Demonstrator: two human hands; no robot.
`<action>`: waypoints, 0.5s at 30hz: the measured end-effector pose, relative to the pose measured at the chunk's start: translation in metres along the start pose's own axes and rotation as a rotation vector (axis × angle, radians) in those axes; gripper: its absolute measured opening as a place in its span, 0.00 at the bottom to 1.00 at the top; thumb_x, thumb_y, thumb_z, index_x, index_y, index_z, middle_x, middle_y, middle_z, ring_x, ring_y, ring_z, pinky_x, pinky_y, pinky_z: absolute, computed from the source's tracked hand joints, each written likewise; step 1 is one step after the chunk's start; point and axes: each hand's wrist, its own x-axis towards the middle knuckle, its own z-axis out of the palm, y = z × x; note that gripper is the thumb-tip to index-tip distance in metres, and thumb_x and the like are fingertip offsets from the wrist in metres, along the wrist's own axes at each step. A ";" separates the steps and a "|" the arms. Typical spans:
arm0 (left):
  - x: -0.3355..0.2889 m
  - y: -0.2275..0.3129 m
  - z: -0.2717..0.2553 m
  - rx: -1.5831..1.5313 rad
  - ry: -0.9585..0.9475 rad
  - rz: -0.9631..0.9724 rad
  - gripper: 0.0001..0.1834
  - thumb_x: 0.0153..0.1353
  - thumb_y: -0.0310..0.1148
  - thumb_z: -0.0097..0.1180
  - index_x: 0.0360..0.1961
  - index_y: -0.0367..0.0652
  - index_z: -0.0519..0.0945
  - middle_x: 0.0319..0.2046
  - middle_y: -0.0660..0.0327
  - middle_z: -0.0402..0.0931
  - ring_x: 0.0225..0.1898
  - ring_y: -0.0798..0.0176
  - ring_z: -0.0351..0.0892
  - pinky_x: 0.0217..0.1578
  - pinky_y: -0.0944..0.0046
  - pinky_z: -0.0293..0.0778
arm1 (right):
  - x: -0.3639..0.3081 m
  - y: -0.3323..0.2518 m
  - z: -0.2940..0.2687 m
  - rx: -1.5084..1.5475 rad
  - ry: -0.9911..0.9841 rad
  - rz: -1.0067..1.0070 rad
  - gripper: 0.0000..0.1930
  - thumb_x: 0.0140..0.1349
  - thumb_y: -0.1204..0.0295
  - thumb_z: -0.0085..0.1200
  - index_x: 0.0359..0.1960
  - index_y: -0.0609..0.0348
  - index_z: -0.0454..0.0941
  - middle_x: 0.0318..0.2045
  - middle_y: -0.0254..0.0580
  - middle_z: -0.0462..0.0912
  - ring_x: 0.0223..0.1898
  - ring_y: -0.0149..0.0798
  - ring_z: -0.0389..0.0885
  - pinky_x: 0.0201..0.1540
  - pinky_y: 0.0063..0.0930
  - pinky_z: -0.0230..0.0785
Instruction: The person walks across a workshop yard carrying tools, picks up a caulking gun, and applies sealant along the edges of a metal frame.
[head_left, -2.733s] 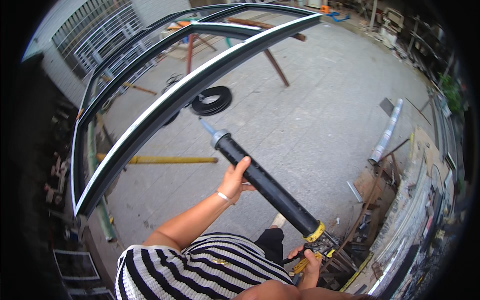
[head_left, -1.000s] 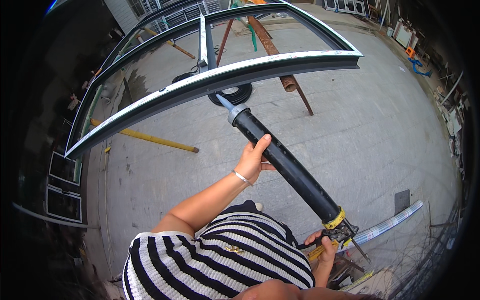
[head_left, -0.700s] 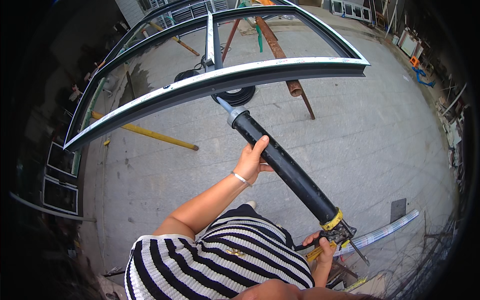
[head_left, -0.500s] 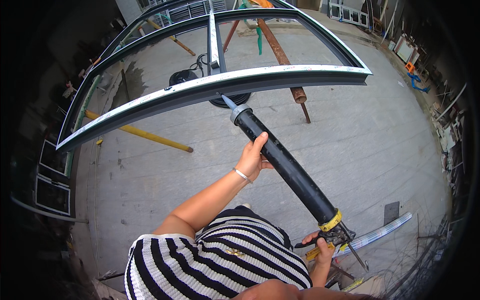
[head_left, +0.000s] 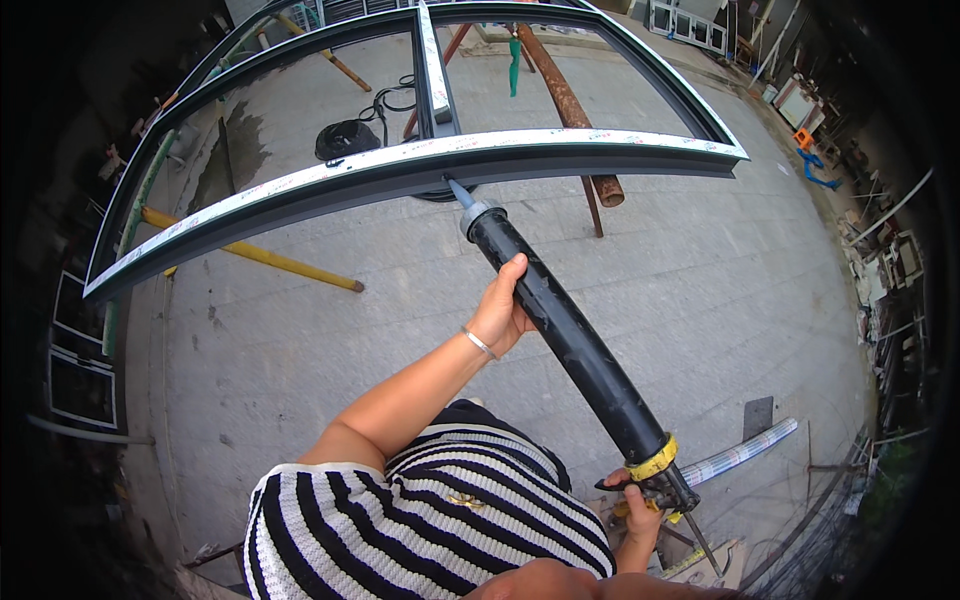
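We list one caulking gun (head_left: 568, 335), our left hand (head_left: 500, 308) wrapped round its barrel, our right hand (head_left: 640, 515) closed at its trigger (head_left: 610, 485), nozzle (head_left: 461, 194) apparently touching the metal frame's near rail (head_left: 400, 174), best held steady, squeezed evenly.

Across the front, a frame (head_left: 433, 70), with a pole (head_left: 290, 263) under its left side and a pipe (head_left: 555, 82) under its right. On the floor (head_left: 300, 380) behind its near bar (head_left: 420, 150), a coil (head_left: 348, 140). Close to this bar, the nozzle (head_left: 462, 195) of a caulking gun (head_left: 585, 345). Around the gun's middle, the left hand (head_left: 502, 312); at its rear end, the right hand (head_left: 640, 513). Right of this, a roll (head_left: 745, 452).
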 end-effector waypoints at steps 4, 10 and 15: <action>-0.003 0.001 -0.002 -0.060 -0.030 -0.003 0.26 0.64 0.60 0.49 0.42 0.46 0.72 0.35 0.61 0.80 0.38 0.62 0.83 0.43 0.54 0.80 | -0.012 -0.010 -0.001 -0.137 0.005 0.100 0.15 0.59 0.62 0.59 0.39 0.63 0.80 0.32 0.40 0.83 0.30 0.32 0.78 0.36 0.28 0.69; -0.007 0.002 0.003 -0.032 -0.043 -0.013 0.26 0.64 0.61 0.49 0.42 0.47 0.72 0.35 0.61 0.79 0.38 0.61 0.83 0.43 0.54 0.80 | -0.022 -0.015 -0.001 -0.179 -0.001 0.150 0.19 0.60 0.59 0.58 0.36 0.67 0.78 0.32 0.46 0.81 0.37 0.41 0.80 0.44 0.37 0.72; -0.009 0.006 0.003 -0.025 -0.019 0.035 0.27 0.64 0.60 0.50 0.42 0.44 0.73 0.34 0.60 0.79 0.35 0.63 0.83 0.37 0.56 0.83 | -0.019 -0.009 0.001 -0.167 0.032 0.186 0.17 0.60 0.61 0.58 0.37 0.67 0.78 0.33 0.46 0.81 0.37 0.42 0.80 0.45 0.37 0.72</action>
